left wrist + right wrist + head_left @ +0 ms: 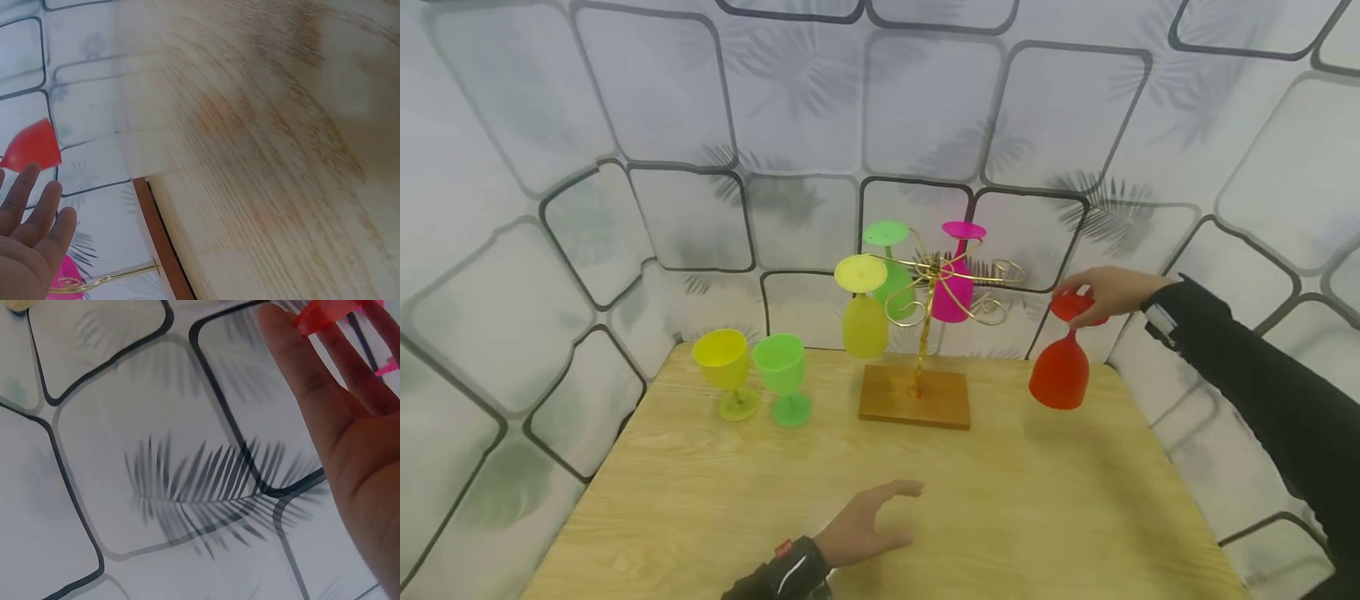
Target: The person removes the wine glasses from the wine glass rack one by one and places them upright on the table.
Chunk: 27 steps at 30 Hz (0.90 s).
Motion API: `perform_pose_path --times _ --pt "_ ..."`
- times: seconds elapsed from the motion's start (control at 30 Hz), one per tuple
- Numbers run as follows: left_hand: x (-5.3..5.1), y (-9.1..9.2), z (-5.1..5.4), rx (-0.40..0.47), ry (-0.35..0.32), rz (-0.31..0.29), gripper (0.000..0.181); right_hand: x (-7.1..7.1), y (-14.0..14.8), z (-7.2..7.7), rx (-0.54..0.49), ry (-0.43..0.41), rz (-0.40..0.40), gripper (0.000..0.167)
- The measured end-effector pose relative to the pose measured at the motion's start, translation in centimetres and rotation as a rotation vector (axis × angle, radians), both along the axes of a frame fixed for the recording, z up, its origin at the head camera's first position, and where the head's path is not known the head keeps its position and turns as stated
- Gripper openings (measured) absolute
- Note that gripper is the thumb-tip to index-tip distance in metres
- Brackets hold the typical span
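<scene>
My right hand grips the round foot of a red plastic goblet, which hangs upside down above the table's right side. In the right wrist view only the red foot shows, between the fingers. Low over the front of the table, my left hand has its fingers extended and holds nothing. A gold wire rack on a wooden base stands at the back middle. On it hang a yellow goblet, a green goblet and a pink goblet, all upside down.
A yellow goblet and a green goblet stand upright on the wooden table, left of the rack. Patterned fabric walls enclose the table at the back and both sides. Curled gold arms reach out on the rack's right.
</scene>
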<state>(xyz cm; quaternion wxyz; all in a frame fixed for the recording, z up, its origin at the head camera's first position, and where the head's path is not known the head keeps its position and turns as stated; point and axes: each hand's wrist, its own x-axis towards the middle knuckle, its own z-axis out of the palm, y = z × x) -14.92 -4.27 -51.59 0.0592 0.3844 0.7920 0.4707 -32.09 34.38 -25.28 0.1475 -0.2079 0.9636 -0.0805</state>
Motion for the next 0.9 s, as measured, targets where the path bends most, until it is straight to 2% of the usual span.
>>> perform_pose_path --times 0.13,0.27,0.43,0.53,0.63,0.7,0.83,0.9 --pt "-0.2 -0.3 -0.1 -0.01 0.023 0.011 0.054 2.9 -1.3 -1.7 -0.028 0.023 0.089 0.051" --pt "-0.4 -0.4 -0.2 -0.019 -0.009 0.013 0.055 5.1 -3.1 -3.0 -0.086 0.032 0.194 0.049" --pt "-0.5 -0.3 -0.5 -0.038 -0.04 0.01 0.053 6.6 -5.4 -4.1 -0.168 0.028 0.289 0.051" --pt "-0.4 -0.1 -0.7 -0.048 -0.059 0.011 0.051 7.0 -6.0 -5.2 -0.248 0.037 0.299 0.057" --pt "-0.5 -0.1 -1.0 -0.081 -0.081 0.039 0.052 7.5 -6.2 -7.1 -0.386 0.01 0.264 0.062" --pt "-0.8 -0.2 -1.2 -0.096 -0.104 0.075 0.054 7.9 -6.2 -8.9 -0.516 -0.034 0.225 0.061" --pt "-1.8 -0.8 -1.4 -0.063 -0.176 0.18 0.056 9.1 -6.7 -13.9 -0.814 -0.123 0.209 0.054" --pt "-2.4 -1.1 -0.9 0.008 -0.218 0.227 0.057 9.8 -7.4 -16.7 -0.981 -0.18 0.236 0.052"
